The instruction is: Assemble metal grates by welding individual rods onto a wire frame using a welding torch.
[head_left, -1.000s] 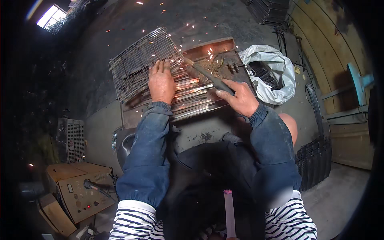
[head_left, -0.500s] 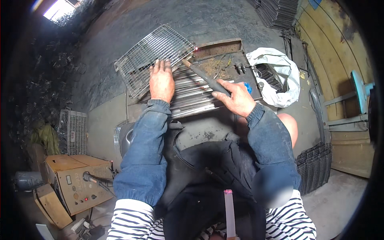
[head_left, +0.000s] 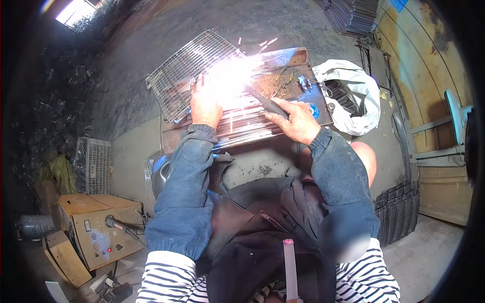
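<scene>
My right hand [head_left: 298,121] is wrapped round the dark handle of a welding torch [head_left: 273,107], whose tip points left into a blazing white arc. That glare [head_left: 230,76] hides the torch tip and the spot it meets. Sparks fly up beyond it. My left hand [head_left: 206,108] lies flat at the near edge of a wire mesh panel [head_left: 177,68], fingers stretched forward and partly washed out by the light. Under the hand and torch, several metal rods [head_left: 247,134] lie side by side on a low metal work table [head_left: 172,139].
At the table's right stands a white sack [head_left: 366,88] holding dark wire pieces. A yellow-brown welding machine [head_left: 106,232] with a cable sits at lower left, near a pale plastic crate [head_left: 98,164]. Dark mesh stacks [head_left: 399,212] lie to the right; wire parts are heaped at far left.
A bright arc with sparks has flared up at the torch tip by the mesh panel's right corner. My right hand has shifted slightly left with the torch; my left hand stays nearly in place.
</scene>
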Demonstrator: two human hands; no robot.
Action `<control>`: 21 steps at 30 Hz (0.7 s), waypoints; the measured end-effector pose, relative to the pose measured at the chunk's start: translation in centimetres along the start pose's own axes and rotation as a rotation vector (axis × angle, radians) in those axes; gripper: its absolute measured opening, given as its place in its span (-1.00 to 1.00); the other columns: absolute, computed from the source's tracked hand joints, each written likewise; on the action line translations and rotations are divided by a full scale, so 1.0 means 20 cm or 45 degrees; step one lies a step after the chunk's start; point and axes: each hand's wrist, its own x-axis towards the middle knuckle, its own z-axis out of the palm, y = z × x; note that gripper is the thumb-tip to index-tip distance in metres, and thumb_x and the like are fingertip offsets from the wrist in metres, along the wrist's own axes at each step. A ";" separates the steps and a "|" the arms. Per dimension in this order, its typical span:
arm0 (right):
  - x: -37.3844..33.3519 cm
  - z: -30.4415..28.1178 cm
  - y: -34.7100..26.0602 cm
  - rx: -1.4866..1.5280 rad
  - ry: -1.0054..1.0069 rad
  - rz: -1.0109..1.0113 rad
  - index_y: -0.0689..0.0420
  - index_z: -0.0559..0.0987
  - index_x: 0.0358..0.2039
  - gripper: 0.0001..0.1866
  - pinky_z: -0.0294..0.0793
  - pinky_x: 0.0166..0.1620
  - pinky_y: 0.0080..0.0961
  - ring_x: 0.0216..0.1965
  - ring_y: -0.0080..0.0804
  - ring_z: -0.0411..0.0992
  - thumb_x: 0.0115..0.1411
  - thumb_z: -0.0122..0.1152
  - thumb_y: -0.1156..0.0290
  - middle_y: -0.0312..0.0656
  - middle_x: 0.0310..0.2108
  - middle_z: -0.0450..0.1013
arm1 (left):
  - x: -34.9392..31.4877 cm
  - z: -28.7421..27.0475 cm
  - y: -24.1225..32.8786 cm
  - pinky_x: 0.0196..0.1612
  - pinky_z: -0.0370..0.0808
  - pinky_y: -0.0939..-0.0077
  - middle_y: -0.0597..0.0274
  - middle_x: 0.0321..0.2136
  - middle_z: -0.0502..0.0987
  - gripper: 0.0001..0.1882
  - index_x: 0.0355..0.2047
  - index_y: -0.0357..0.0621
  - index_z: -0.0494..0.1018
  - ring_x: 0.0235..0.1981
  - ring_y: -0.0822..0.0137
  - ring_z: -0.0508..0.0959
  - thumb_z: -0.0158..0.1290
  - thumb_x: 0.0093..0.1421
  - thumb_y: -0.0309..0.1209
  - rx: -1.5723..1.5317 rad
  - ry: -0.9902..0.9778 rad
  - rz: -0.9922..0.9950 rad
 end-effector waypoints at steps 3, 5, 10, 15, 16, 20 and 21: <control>0.00 0.00 -0.01 0.066 -0.011 -0.032 0.32 0.56 0.01 -0.51 0.54 -0.18 -0.26 -0.26 0.00 0.61 0.23 0.34 0.19 0.13 -0.30 0.60 | 0.00 0.02 -0.02 0.34 0.27 0.01 -0.11 0.11 0.48 -0.55 0.10 -0.32 0.45 0.26 -0.14 0.36 -0.02 0.17 -0.51 -0.015 0.043 0.007; 0.00 0.00 -0.01 0.043 -0.006 -0.049 0.32 0.56 0.01 -0.52 0.54 -0.18 -0.26 -0.26 0.01 0.61 0.23 0.34 0.20 0.13 -0.30 0.60 | 0.01 0.01 -0.02 0.34 0.26 0.00 -0.11 0.11 0.49 -0.53 0.11 -0.32 0.44 0.27 -0.13 0.35 -0.01 0.16 -0.51 -0.012 -0.049 -0.006; -0.01 0.01 0.00 0.000 0.033 -0.039 0.35 0.54 0.02 -0.50 0.56 -0.16 -0.24 -0.25 0.07 0.61 0.23 0.32 0.21 0.17 -0.29 0.59 | 0.02 -0.01 0.02 0.38 0.19 0.01 -0.16 0.15 0.46 -0.48 0.17 -0.29 0.43 0.30 -0.05 0.34 0.00 0.14 -0.52 0.089 -0.129 -0.027; -0.03 -0.02 -0.04 0.032 0.016 -0.050 0.39 0.52 0.04 -0.47 0.57 -0.12 -0.27 -0.23 0.02 0.62 0.25 0.31 0.19 0.18 -0.27 0.60 | 0.01 -0.15 -0.04 0.35 0.24 -0.02 -0.17 0.18 0.43 -0.35 0.14 -0.40 0.41 0.29 -0.11 0.33 0.27 0.02 -0.40 -0.337 0.029 -0.117; -0.05 -0.01 -0.03 -0.055 0.033 -0.120 0.41 0.52 0.05 -0.45 0.56 -0.10 -0.27 -0.20 0.03 0.61 0.26 0.31 0.17 0.19 -0.25 0.59 | -0.03 -0.18 -0.04 0.36 0.23 0.00 -0.17 0.19 0.42 -0.36 0.16 -0.41 0.40 0.31 -0.11 0.32 0.24 0.05 -0.42 -0.149 -0.054 -0.141; -0.03 0.06 -0.07 0.015 -0.034 -0.177 0.37 0.52 0.07 -0.45 0.56 -0.12 -0.33 -0.19 -0.05 0.63 0.24 0.33 0.18 0.15 -0.21 0.60 | -0.17 -0.12 -0.13 0.39 0.16 0.01 -0.15 0.23 0.39 -0.48 0.24 -0.37 0.33 0.34 -0.04 0.29 -0.10 0.25 -0.50 0.191 -0.100 -0.160; -0.02 0.08 -0.06 0.015 -0.035 -0.177 0.37 0.52 0.07 -0.45 0.56 -0.12 -0.33 -0.19 -0.05 0.63 0.24 0.33 0.18 0.15 -0.21 0.60 | -0.17 -0.12 -0.12 0.40 0.16 0.02 -0.14 0.23 0.39 -0.49 0.25 -0.35 0.32 0.35 -0.01 0.28 -0.17 0.29 -0.49 0.221 -0.134 -0.175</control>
